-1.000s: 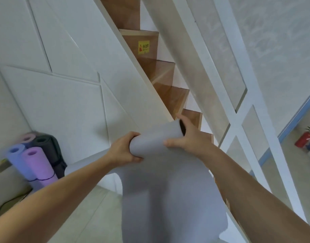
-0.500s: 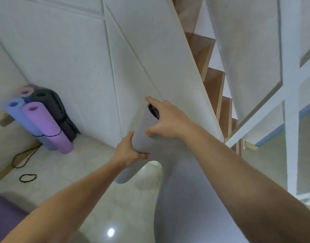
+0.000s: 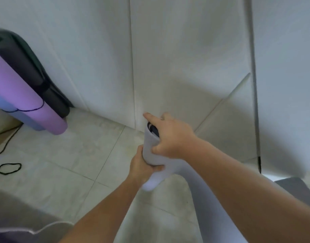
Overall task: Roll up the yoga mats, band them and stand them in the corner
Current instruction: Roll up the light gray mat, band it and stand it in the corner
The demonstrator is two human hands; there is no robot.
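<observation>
- The grey mat (image 3: 151,155) is half rolled and held in the air over the tile floor (image 3: 66,155), its long axis running steeply from lower left up toward the wall (image 3: 168,58)
- The right hand (image 3: 170,137) is at the upper end of the roll – thumb pressed on the near side, forefinger stretched past the open end, other fingers wrapped behind
- The left hand (image 3: 142,165) grips lower down, fingers (image 3: 157,167) curled round the roll from beneath
- The loose tail (image 3: 194,207) hangs from the roll down toward the right, under the right forearm; my guess is the coming turns must draw it up, with both hands equally near
- A band (image 3: 9,168) lies on the floor well to the left – the left hand is the nearer one to it
- In the corner stand the purple roll (image 3: 24,95), already banded, with a blue roll (image 3: 13,113) and a black roll (image 3: 33,71) beside it
- A dark mat (image 3: 296,188) lies at the right edge, and a cable (image 3: 5,146) trails on the floor near the corner; nothing bars the way to the band
</observation>
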